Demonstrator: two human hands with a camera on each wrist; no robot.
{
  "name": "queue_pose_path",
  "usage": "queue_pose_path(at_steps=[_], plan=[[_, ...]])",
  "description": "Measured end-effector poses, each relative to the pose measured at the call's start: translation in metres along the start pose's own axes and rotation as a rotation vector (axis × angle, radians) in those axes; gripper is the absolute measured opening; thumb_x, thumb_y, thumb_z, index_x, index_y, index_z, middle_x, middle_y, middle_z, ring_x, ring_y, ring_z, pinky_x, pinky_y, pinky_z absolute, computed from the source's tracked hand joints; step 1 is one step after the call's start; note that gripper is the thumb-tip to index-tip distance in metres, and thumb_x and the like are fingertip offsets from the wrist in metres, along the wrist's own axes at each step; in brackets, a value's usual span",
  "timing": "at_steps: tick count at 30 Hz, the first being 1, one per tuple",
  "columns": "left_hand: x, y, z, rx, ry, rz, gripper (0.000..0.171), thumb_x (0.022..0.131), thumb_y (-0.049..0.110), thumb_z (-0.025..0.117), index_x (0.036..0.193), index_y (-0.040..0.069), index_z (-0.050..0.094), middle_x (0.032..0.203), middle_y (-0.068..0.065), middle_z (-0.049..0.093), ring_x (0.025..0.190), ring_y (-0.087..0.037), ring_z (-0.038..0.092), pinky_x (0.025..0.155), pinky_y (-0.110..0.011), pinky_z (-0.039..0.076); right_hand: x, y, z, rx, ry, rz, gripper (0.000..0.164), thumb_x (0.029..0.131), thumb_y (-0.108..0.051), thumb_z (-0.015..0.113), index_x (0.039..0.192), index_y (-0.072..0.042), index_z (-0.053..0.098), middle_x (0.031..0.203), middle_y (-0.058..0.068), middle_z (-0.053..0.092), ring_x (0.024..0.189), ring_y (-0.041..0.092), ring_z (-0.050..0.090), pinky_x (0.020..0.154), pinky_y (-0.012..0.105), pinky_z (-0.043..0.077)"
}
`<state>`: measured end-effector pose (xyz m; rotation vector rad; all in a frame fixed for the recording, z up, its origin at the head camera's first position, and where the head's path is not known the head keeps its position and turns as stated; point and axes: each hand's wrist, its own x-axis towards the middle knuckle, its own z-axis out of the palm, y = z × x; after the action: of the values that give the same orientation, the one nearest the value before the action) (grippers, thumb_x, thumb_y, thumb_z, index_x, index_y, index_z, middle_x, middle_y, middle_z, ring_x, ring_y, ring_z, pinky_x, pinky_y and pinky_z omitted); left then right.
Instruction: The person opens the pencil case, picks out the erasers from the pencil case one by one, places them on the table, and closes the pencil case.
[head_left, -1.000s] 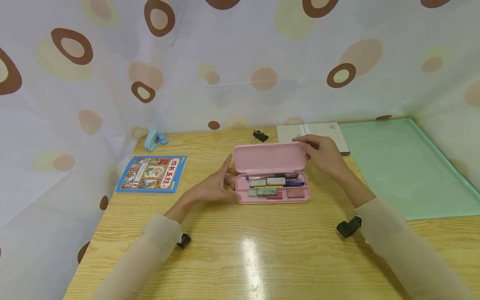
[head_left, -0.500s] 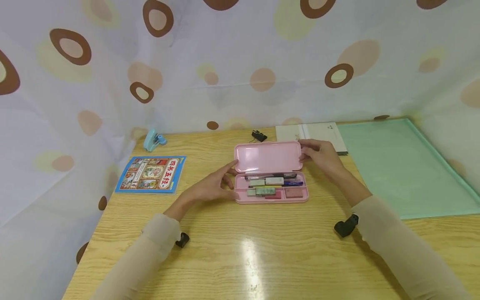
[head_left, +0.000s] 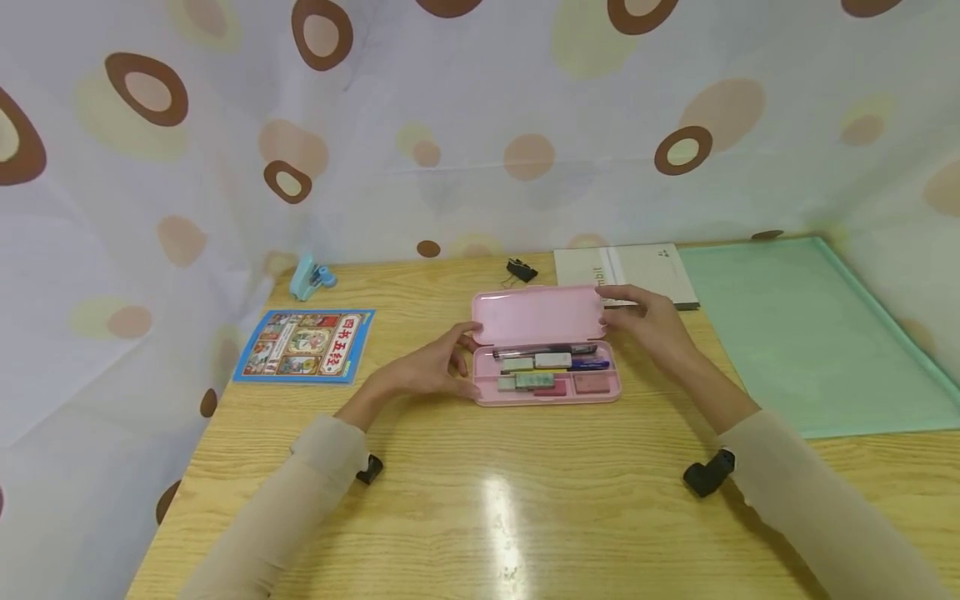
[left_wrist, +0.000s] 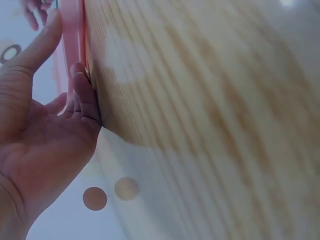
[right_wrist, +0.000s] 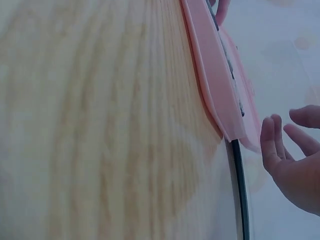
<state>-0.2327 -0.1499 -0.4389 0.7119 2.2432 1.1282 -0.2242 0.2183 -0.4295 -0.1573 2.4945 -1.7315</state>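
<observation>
An opened pink pencil case (head_left: pixel 486 398) lies on the wooden table in the head view, its lid (head_left: pixel 536 314) tilted back. Inside are a black pen (head_left: pixel 543 351), a blue pen (head_left: pixel 591 365), pale and green erasers (head_left: pixel 535 381) and a pinkish block (head_left: pixel 591 382). At the case's left end, my left hand (head_left: pixel 427 368) spreads its fingers, with tips at the lid edge and the front corner. My right hand (head_left: pixel 654 323) is beside the lid's right edge, fingertips right at it. In the right wrist view its fingers are loosely bent beside the lid (right_wrist: pixel 250 120).
A blue-bordered booklet (head_left: pixel 303 346) and a light blue gadget (head_left: pixel 309 278) are on the left. Behind the case sit a black binder clip (head_left: pixel 521 269) and a pale notebook (head_left: pixel 651 271). A green mat (head_left: pixel 817 333) covers the right side, and a patterned curtain (head_left: pixel 480 125) hangs behind.
My right hand has shifted from over the lid's upper right corner to beside its right edge. The lid has tilted slightly further back. My left hand has stayed at the left end.
</observation>
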Motion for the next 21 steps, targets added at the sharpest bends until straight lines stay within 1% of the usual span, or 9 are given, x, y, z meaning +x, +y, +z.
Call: queue_pose_path(at_steps=[1,3,6,8,10,11,14,17,21], plan=[[0.000,0.000,0.000,-0.004,-0.001,-0.002,0.102,0.086,0.011,0.086,0.162,0.010,0.017,0.142,-0.015,0.044,0.103,-0.021,0.055,0.093,-0.032,0.047,-0.003,-0.001,0.000,0.001,-0.019,-0.004,0.045,0.104,-0.017,0.064,0.148,-0.005,0.055,0.146,0.020,0.057,0.098,0.001,0.067,0.089,0.015,0.051],[0.001,-0.001,0.001,-0.009,0.000,-0.003,0.102,0.086,0.010,0.086,0.161,0.010,0.017,0.141,-0.015,0.044,0.103,-0.021,0.055,0.093,-0.031,0.047,-0.007,-0.003,0.001,0.025,-0.073,-0.002,0.044,0.104,-0.015,0.065,0.145,-0.004,0.057,0.147,0.018,0.057,0.099,0.007,0.069,0.087,0.019,0.054],[0.001,0.000,0.001,-0.014,0.001,-0.010,0.100,0.086,0.011,0.087,0.159,0.012,0.019,0.141,-0.014,0.045,0.103,-0.022,0.055,0.093,-0.032,0.047,-0.013,-0.005,0.003,0.008,-0.152,0.007,0.042,0.102,-0.016,0.067,0.142,-0.005,0.060,0.145,0.015,0.059,0.102,0.014,0.069,0.086,0.025,0.055],[0.000,0.002,0.001,-0.013,0.000,-0.015,0.099,0.086,0.012,0.087,0.158,0.012,0.019,0.141,-0.014,0.045,0.103,-0.022,0.055,0.093,-0.033,0.047,-0.016,-0.006,0.007,-0.002,-0.198,0.007,0.042,0.101,-0.015,0.070,0.141,-0.006,0.061,0.143,0.016,0.060,0.101,0.019,0.069,0.085,0.027,0.056],[0.000,0.003,0.000,-0.010,-0.002,-0.023,0.099,0.086,0.014,0.088,0.158,0.013,0.020,0.141,-0.014,0.045,0.103,-0.022,0.056,0.093,-0.033,0.047,-0.017,-0.005,0.011,-0.022,-0.231,0.002,0.042,0.099,-0.013,0.072,0.140,-0.007,0.062,0.140,0.016,0.061,0.102,0.017,0.068,0.084,0.027,0.056],[0.000,0.004,0.000,-0.009,-0.003,-0.025,0.099,0.085,0.014,0.088,0.157,0.014,0.020,0.141,-0.013,0.045,0.103,-0.022,0.056,0.093,-0.033,0.047,-0.017,-0.004,0.014,-0.024,-0.244,0.002,0.043,0.098,-0.012,0.073,0.139,-0.007,0.063,0.138,0.017,0.062,0.099,0.017,0.068,0.080,0.027,0.056],[0.001,0.003,0.000,-0.008,-0.008,-0.021,0.099,0.085,0.015,0.089,0.157,0.014,0.020,0.142,-0.013,0.045,0.103,-0.022,0.056,0.091,-0.032,0.047,-0.017,-0.002,0.021,-0.042,-0.258,0.006,0.042,0.095,-0.009,0.075,0.136,-0.006,0.065,0.126,0.020,0.067,0.086,0.015,0.067,0.069,0.026,0.054],[0.002,0.002,-0.001,-0.007,-0.011,-0.018,0.100,0.084,0.016,0.089,0.156,0.015,0.020,0.142,-0.013,0.044,0.103,-0.022,0.056,0.091,-0.031,0.047,-0.016,-0.001,0.028,-0.120,-0.256,-0.013,0.041,0.093,-0.013,0.079,0.132,-0.008,0.068,0.112,0.017,0.070,0.075,0.016,0.059,0.060,0.025,0.047],[0.002,0.002,-0.002,-0.005,-0.009,-0.019,0.099,0.084,0.016,0.089,0.155,0.015,0.021,0.141,-0.012,0.044,0.102,-0.022,0.057,0.090,-0.032,0.048,-0.015,-0.002,0.034,-0.231,-0.247,-0.039,0.037,0.092,-0.016,0.080,0.128,-0.012,0.072,0.101,0.010,0.067,0.073,0.017,0.055,0.056,0.024,0.041]])
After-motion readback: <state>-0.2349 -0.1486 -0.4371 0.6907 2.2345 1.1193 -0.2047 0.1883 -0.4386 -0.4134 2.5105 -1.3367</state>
